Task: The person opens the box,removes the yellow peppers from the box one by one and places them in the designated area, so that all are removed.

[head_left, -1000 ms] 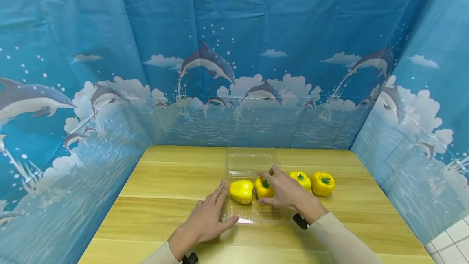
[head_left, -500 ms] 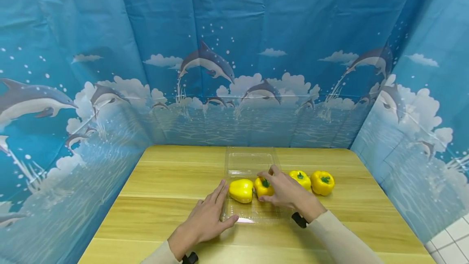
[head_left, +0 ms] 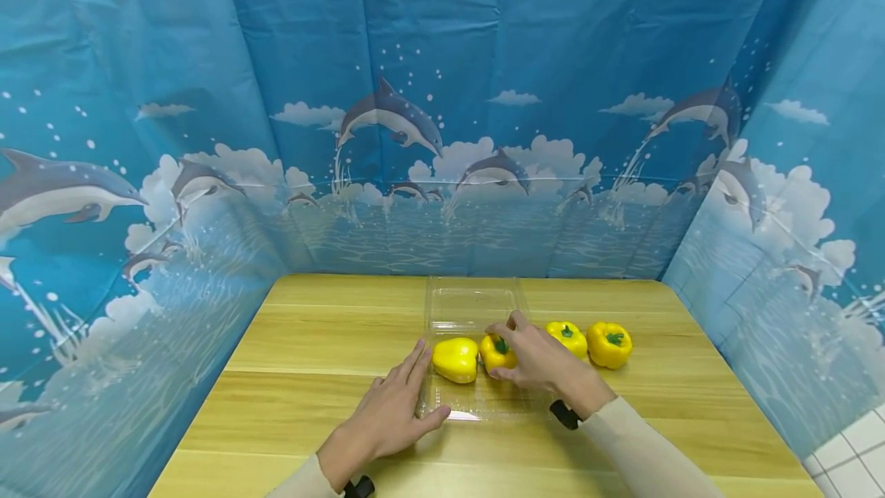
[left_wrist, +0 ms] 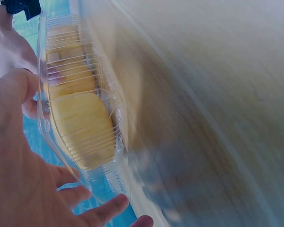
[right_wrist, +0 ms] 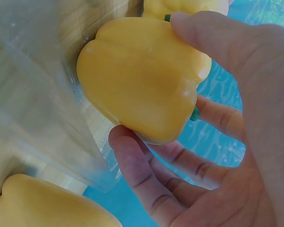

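Note:
My right hand (head_left: pixel 546 360) holds a yellow bell pepper (right_wrist: pixel 137 80) with a green stem, thumb on one side and fingertips on the other, inside a clear plastic clamshell container (head_left: pixel 459 407). Beside it, on the container's left, another yellow bell pepper (head_left: pixel 452 360) lies tipped on its side. My left hand (head_left: pixel 387 413) rests along the container's left wall, fingers extended and thumb spread near the front edge. Through the ribbed clear wall, the left wrist view shows the tipped pepper (left_wrist: pixel 85 127). The held pepper's right side is hidden by my hand in the head view.
Two more yellow bell peppers, one (head_left: pixel 567 339) partly behind my right hand and one (head_left: pixel 608 346) farther right, stand on the wooden table (head_left: pixel 311 360). The container's lid (head_left: pixel 473 302) lies folded back towards the blue dolphin curtain (head_left: pixel 442 229).

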A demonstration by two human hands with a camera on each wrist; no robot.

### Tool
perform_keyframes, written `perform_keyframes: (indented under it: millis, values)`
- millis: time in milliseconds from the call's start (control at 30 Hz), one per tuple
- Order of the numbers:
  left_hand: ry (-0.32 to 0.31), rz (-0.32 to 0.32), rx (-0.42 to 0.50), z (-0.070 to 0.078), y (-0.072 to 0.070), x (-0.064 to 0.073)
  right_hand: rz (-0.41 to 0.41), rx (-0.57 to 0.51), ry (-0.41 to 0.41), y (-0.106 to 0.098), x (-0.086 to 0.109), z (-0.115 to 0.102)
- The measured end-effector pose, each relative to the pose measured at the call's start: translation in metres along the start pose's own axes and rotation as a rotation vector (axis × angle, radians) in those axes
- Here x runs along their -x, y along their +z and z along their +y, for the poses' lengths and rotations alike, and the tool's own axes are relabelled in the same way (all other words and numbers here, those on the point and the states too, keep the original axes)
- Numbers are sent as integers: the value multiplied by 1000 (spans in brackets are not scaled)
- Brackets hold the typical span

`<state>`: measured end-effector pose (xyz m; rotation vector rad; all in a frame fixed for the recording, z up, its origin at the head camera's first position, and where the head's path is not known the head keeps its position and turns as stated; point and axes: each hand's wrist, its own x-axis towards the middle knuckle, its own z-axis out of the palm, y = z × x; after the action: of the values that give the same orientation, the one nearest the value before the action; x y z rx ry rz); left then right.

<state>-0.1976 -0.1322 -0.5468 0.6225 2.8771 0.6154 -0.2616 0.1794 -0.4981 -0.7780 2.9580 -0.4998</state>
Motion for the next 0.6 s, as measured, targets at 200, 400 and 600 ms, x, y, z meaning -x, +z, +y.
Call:
perform_keyframes:
  millis: [200, 400, 600]
  values:
    - [0, 4, -4, 0, 0, -1, 3, 5, 6, 1, -1, 0]
    - [0, 4, 6, 1, 0, 0, 5, -4, 9, 0, 0, -1]
    - [-3, 1, 9, 1, -1, 1, 27, -2, 16, -2, 4, 0]
